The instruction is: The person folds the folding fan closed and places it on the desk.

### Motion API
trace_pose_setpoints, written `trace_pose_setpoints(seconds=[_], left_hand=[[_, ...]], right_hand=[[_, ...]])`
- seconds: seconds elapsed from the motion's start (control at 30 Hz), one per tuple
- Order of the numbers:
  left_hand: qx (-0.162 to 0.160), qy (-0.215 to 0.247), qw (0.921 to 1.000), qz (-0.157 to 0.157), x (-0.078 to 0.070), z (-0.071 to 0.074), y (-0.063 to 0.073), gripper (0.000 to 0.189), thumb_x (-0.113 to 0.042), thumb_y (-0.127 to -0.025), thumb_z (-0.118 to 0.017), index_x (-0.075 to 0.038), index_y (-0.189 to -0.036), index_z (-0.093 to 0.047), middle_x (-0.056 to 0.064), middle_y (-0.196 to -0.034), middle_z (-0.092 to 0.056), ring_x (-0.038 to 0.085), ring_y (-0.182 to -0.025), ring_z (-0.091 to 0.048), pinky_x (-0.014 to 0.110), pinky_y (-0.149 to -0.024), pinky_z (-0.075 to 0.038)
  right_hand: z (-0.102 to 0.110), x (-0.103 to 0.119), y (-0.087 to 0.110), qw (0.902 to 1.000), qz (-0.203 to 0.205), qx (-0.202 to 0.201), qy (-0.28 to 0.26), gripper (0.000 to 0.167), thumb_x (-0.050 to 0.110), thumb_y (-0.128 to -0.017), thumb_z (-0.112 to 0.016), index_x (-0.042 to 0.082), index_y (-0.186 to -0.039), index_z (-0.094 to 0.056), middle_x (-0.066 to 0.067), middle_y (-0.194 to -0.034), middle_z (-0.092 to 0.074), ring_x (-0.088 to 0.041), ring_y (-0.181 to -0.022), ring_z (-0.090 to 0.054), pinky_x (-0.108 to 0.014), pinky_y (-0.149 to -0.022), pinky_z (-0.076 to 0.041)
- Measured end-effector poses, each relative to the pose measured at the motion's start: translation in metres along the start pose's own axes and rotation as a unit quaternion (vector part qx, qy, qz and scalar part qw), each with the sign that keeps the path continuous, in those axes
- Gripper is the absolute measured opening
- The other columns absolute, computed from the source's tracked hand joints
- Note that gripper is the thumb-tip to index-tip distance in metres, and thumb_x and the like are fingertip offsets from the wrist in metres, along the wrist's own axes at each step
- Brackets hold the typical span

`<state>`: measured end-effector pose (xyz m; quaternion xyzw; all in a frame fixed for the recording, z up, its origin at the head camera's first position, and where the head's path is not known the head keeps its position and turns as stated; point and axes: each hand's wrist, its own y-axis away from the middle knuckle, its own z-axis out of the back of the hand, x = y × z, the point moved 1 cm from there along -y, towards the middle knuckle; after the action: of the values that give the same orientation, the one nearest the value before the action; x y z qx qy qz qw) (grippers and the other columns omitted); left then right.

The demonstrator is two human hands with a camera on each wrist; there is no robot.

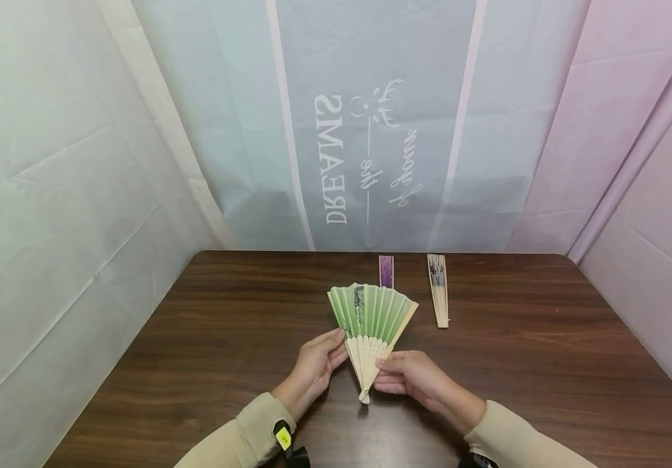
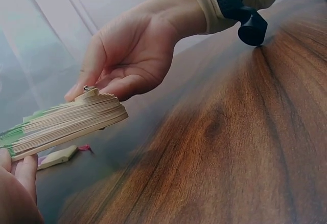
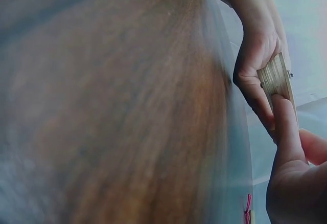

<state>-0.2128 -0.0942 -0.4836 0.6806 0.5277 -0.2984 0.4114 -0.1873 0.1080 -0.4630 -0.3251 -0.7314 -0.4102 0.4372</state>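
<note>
A green folding fan (image 1: 371, 312) with pale wooden ribs is partly spread over the table, its pivot end towards me. My left hand (image 1: 316, 364) pinches its left edge, thumb against the green leaf. On the other side my right hand (image 1: 409, 377) holds the right outer stick between thumb and fingers, low near the pivot. The left wrist view shows the stacked ribs (image 2: 76, 121) edge-on, with the right hand (image 2: 138, 55) beyond and the left hand (image 2: 18, 188) at the lower left. In the right wrist view, both hands meet the fan's ribs (image 3: 276, 75).
On the brown wooden table (image 1: 213, 325), a purple folded fan (image 1: 387, 270) lies at the back, partly hidden behind the green one. To its right is a folded fan with a grey patterned leaf (image 1: 438, 292). A pink tassel (image 2: 86, 148) shows low down. Fabric backdrops (image 1: 242, 130) surround the table.
</note>
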Motion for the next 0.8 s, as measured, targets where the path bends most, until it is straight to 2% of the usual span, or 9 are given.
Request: trace_pose_setpoints(seconds=[0.4, 0.53, 0.8], left_hand=[[-0.002, -0.005, 1.0000, 0.007, 0.0033, 0.0007, -0.0008, 0.046, -0.004, -0.100, -0.056, 0.020, -0.137, -0.042, 0.009, -0.102, -0.075, 0.011, -0.092, -0.071, 0.025, -0.087, -0.061], [-0.006, -0.019, 0.9998, 0.003, 0.0028, -0.0003, -0.0003, 0.045, -0.006, -0.099, -0.058, 0.019, -0.135, -0.045, 0.011, -0.103, -0.075, 0.011, -0.092, -0.072, 0.025, -0.086, -0.061], [-0.011, -0.036, 0.9993, -0.008, 0.0040, -0.0023, 0.0000, 0.047, -0.009, -0.099, -0.060, 0.014, -0.137, -0.047, 0.021, -0.117, -0.070, 0.013, -0.096, -0.072, 0.026, -0.087, -0.061]], right_hand=[[-0.0010, -0.0007, 0.0010, 1.0000, 0.000, 0.000, 0.010, 0.008, 0.009, -0.097, -0.060, 0.006, -0.092, -0.065, -0.002, -0.082, -0.075, -0.012, -0.079, -0.074, -0.029, -0.082, -0.063], [-0.0014, -0.0008, 0.0012, 0.9999, 0.000, -0.005, 0.013, 0.008, 0.009, -0.097, -0.060, 0.004, -0.093, -0.065, -0.003, -0.082, -0.075, -0.012, -0.079, -0.074, -0.030, -0.083, -0.063], [-0.0016, -0.0010, 0.0007, 0.9997, -0.002, -0.016, 0.017, 0.009, 0.009, -0.096, -0.061, 0.001, -0.097, -0.065, -0.004, -0.083, -0.076, -0.014, -0.078, -0.075, -0.032, -0.082, -0.064]])
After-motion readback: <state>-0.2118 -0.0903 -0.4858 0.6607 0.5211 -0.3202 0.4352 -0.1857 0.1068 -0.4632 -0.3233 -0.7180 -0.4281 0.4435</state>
